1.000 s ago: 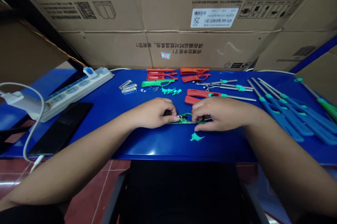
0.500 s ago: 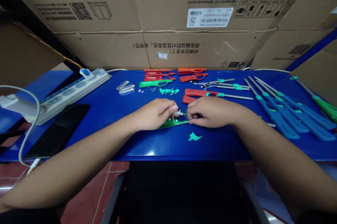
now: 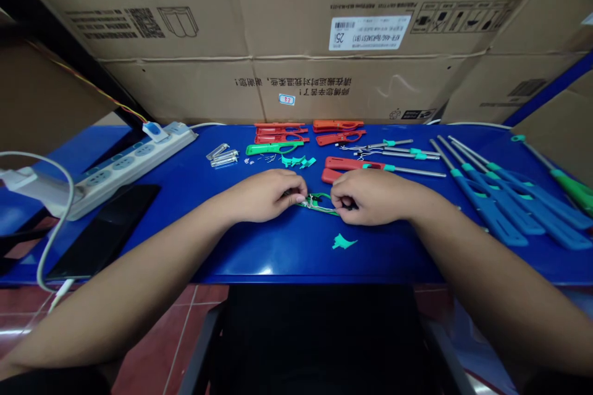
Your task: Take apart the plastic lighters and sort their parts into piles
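Note:
A green half-shell of a stick lighter lies between my hands, with white wire and small parts in it. My left hand is closed in a pinch on a small clear fuel tank, mostly covered by the fingers, at the shell's left part. My right hand has its fingers closed round the shell's right end, where a bit of something black shows. Nearer the table's front edge lies a loose turquoise trigger piece.
Behind the hands are red shells, a green shell, clear tanks and turquoise pieces. A red lighter, metal rods and several blue lighters lie rightward. Leftward are a phone and power strip.
My left hand has lowered the clear tank toward the shell and moved slightly left. The shell now shows more between the hands. My right hand stays at its right end.

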A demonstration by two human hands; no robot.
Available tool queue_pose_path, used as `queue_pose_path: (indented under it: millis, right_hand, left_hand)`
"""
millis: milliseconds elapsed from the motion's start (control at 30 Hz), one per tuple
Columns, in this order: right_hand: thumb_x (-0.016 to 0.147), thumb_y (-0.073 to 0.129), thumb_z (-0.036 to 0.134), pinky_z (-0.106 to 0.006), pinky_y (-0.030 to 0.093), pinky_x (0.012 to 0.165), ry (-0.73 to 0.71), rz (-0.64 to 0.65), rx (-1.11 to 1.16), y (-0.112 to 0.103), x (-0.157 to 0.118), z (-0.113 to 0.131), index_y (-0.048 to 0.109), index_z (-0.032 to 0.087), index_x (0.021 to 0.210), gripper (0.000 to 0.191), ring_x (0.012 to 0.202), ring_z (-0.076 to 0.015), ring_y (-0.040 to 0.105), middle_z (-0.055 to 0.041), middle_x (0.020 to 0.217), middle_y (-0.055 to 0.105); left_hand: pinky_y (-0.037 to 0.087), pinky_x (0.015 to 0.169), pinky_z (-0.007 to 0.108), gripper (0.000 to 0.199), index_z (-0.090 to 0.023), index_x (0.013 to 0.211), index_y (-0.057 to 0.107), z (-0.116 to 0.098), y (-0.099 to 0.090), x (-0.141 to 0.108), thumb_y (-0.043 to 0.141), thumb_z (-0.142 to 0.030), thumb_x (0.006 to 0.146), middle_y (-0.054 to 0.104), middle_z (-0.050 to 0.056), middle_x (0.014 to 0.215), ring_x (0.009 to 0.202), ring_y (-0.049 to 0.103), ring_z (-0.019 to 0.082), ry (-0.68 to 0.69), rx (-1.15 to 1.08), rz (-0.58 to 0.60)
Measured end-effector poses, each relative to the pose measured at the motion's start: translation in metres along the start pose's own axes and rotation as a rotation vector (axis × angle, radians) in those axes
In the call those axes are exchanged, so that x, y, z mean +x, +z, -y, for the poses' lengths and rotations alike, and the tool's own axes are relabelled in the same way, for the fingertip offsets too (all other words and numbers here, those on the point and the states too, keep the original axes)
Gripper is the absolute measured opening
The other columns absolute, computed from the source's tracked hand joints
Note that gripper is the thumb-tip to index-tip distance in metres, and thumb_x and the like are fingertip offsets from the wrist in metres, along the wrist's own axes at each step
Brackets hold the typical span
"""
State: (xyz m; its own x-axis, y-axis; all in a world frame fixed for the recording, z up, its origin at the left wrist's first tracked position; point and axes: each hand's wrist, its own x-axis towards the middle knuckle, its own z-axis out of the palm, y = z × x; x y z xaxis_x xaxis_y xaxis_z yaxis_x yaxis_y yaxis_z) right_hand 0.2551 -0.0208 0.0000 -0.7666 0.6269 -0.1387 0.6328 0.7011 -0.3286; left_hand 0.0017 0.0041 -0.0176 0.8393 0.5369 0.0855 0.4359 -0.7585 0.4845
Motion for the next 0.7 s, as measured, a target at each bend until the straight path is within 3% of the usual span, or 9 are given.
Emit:
queue_pose_path:
  millis: [333, 433, 567, 700]
  right_hand:
    - [0.073, 0.06, 0.019, -0.028, 0.032, 0.061, 0.011, -0.187, -0.01, -0.0052, -0.0059, 0.0008, 0.062, 0.02, 0.073, 0.002, 0.064, -0.0135, 0.05, 0.0004, 0.073, 0.063]
    - [0.074, 0.06, 0.019, -0.027, 0.032, 0.059, 0.033, -0.186, 0.054, -0.0071, -0.0074, 0.0016, 0.063, 0.02, 0.082, 0.008, 0.064, -0.0133, 0.052, 0.0006, 0.075, 0.065]
    - [0.075, 0.059, 0.015, -0.026, 0.033, 0.059, 0.072, -0.149, 0.113, -0.0087, -0.0071, 0.0031, 0.064, 0.02, 0.107, 0.032, 0.063, -0.0134, 0.054, 0.0018, 0.076, 0.066]
    - [0.081, 0.059, 0.019, -0.026, 0.035, 0.061, 0.023, -0.149, 0.066, -0.0085, -0.0056, 0.0019, 0.068, 0.02, 0.102, 0.023, 0.064, -0.0135, 0.054, 0.001, 0.076, 0.065]
  left_hand:
    - [0.049, 0.076, 0.03, 0.023, -0.019, 0.106, 0.065, 0.0013, -0.0032, -0.0015, 0.065, -0.035, 0.09, 0.068, 0.005, 0.102, 0.086, 0.063, 0.018, -0.024, -0.002, 0.067]
    - [0.047, 0.075, 0.029, 0.02, -0.019, 0.105, 0.064, 0.0004, -0.0044, -0.0016, 0.064, -0.031, 0.089, 0.068, 0.005, 0.1, 0.085, 0.063, 0.017, -0.003, -0.007, 0.046]
    - [0.045, 0.07, 0.027, 0.027, -0.018, 0.11, 0.062, -0.0021, -0.005, -0.0017, 0.066, -0.031, 0.086, 0.066, 0.002, 0.087, 0.076, 0.061, 0.015, -0.052, 0.009, 0.012]
    - [0.042, 0.065, 0.025, 0.035, -0.019, 0.119, 0.062, -0.0036, -0.0032, -0.0008, 0.066, -0.032, 0.087, 0.065, 0.0, 0.081, 0.07, 0.058, 0.014, -0.082, 0.027, 0.003]
